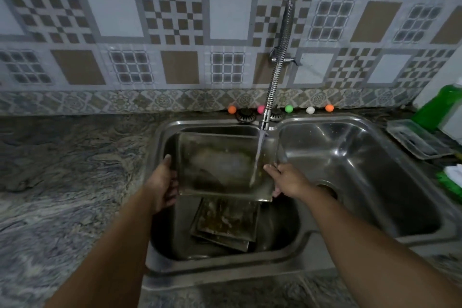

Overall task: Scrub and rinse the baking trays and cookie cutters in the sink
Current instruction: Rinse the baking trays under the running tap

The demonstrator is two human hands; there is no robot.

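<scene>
hands (225, 182) tilting tray (220, 165), sink (225, 261) holding trays (225, 222)

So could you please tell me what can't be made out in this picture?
Head view only:
- Lower trays: partly hidden under the held tray; count unclear.
- Cookie cutters: none visible.
- Right hand fingers: tips behind the tray's edge.
- Green bottle: cut off by the right edge.

Held tray (222, 165) hides stacked trays' (225, 222) far ends
</scene>
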